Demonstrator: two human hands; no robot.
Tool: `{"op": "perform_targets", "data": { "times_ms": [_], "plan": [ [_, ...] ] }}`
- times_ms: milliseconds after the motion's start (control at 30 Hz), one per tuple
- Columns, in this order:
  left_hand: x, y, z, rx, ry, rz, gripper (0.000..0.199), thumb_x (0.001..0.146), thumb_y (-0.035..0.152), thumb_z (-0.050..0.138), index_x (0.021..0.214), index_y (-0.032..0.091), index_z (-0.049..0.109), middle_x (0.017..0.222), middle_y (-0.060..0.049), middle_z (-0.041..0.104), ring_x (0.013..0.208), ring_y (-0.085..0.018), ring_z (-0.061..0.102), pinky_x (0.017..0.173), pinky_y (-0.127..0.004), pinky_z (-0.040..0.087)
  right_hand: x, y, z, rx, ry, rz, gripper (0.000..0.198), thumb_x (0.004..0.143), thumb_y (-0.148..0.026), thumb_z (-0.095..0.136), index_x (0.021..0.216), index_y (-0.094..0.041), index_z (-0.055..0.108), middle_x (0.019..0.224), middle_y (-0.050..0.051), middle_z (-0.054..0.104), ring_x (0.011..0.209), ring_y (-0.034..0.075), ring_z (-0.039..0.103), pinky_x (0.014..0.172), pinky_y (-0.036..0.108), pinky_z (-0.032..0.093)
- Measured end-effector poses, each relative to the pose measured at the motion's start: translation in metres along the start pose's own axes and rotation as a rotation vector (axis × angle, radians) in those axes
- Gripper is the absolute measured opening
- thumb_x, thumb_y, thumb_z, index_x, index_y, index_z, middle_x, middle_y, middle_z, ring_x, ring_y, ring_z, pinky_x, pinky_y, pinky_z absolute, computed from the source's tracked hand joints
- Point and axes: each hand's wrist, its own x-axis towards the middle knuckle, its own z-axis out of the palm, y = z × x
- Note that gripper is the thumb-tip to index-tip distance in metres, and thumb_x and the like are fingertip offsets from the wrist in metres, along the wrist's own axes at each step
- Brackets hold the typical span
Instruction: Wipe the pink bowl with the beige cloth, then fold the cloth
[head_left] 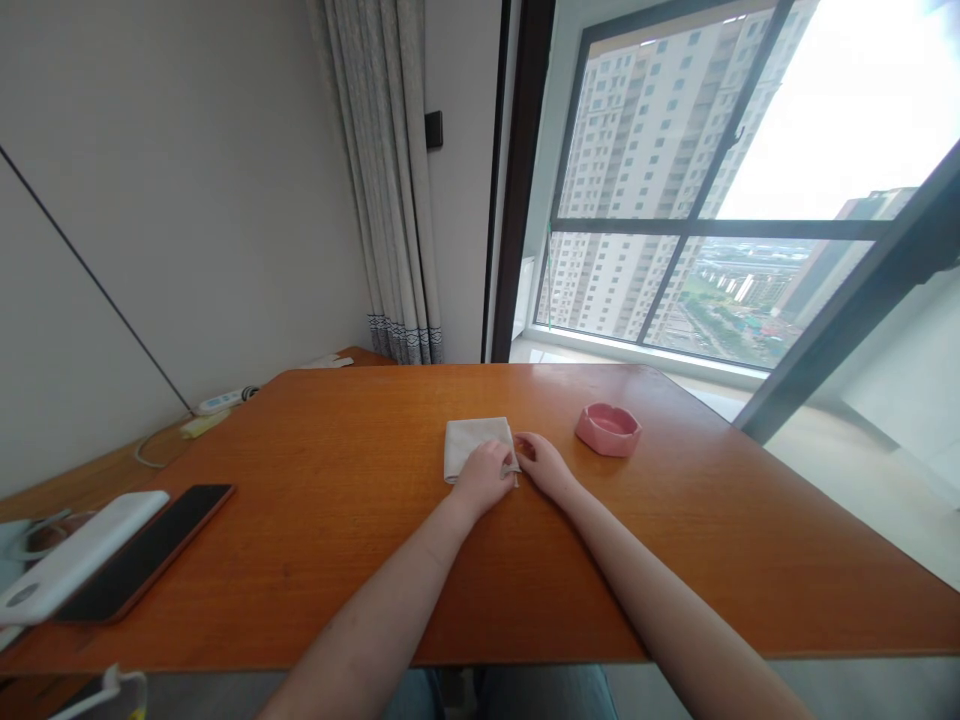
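Head view: wooden bench (337,560) seen from its near edge, both bare forearms (390,590) reaching over it from below. Pale folded cloth (466,438) lies flat near the middle of the bench, folded into a rough square. Left hand (486,472) on the cloth's near right part, fingers bent down toward its right edge; whether they pinch the fabric or merely rest on it, cannot tell. Small bit of cloth pokes out below that hand at the near right corner. Right hand (543,464) just beside the cloth's right edge, fingers loosely curled toward it; contact or grip there cannot be made out. Pink bowl (597,440), angular-sided, upright to the right of the cloth, near the right hand but apart from it. At left on the bench, a black phone (150,552) lies flat, slanting away, a white slab-shaped device (82,555) along its left side. Farther back on the left, a white power strip (219,402) near a yellow item (204,424), too small to identify. Beyond the bench: grey curtain (382,180) with a dark patterned band near the hem, then a dark-framed window (619,228) with a tall building (637,150) outside. Blue-clad legs (544,692) show below the near edge.
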Motion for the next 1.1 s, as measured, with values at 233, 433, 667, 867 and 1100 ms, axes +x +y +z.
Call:
{"op": "perform_targets", "data": {
  "times_ms": [233,433,667,867,1100],
  "plan": [
    [0.002,-0.002,-0.008,-0.050,0.058,-0.056,0.006,0.074,0.016,0.047,0.069,0.019,0.047,0.073,-0.002,0.052,0.071,-0.016,0.048,0.064,-0.027,0.038,-0.003,-0.006,-0.001,-0.116,-0.051,-0.027,0.040,0.072,-0.014,0.052,0.112,-0.016,0.058,0.112,0.010,0.061,0.106,0.022,0.053,0.096,0.036,0.038],
    [-0.005,0.002,-0.030,0.090,-0.105,0.091,0.006,0.073,0.015,0.047,0.071,0.019,0.051,0.076,-0.005,0.055,0.076,-0.018,0.051,0.070,-0.028,0.039,-0.005,-0.010,0.002,-0.233,-0.088,0.033,0.047,0.075,-0.026,0.055,0.121,-0.019,0.053,0.121,0.009,0.057,0.115,0.024,0.048,0.097,0.038,0.035],
    [-0.009,0.002,-0.027,0.031,-0.126,0.114,0.020,0.080,0.039,0.052,0.080,0.019,0.056,0.084,-0.006,0.059,0.079,-0.019,0.053,0.072,-0.030,0.041,-0.003,-0.007,0.003,-0.223,-0.089,0.029,0.042,0.077,-0.022,0.052,0.119,-0.017,0.054,0.120,0.010,0.057,0.113,0.023,0.049,0.097,0.036,0.036],
    [-0.004,-0.017,-0.030,0.122,0.114,-0.092,0.031,0.090,0.030,0.031,0.104,0.018,0.057,0.112,-0.011,0.058,0.107,-0.022,0.050,0.095,-0.038,0.034,-0.005,-0.017,-0.004,-0.157,0.008,-0.024,0.039,0.078,-0.013,0.041,0.113,-0.015,0.057,0.113,0.009,0.060,0.108,0.020,0.052,0.097,0.033,0.037],
    [-0.008,-0.041,-0.020,0.174,-0.212,-0.276,0.061,0.083,0.055,0.040,0.135,0.025,0.038,0.151,-0.012,0.019,0.139,-0.032,0.013,0.107,-0.058,0.007,-0.018,-0.046,0.003,-0.256,-0.124,-0.213,0.039,0.089,-0.040,0.041,0.120,-0.021,0.055,0.136,0.008,0.045,0.127,0.023,0.037,0.106,0.039,0.027]
  ]
}}
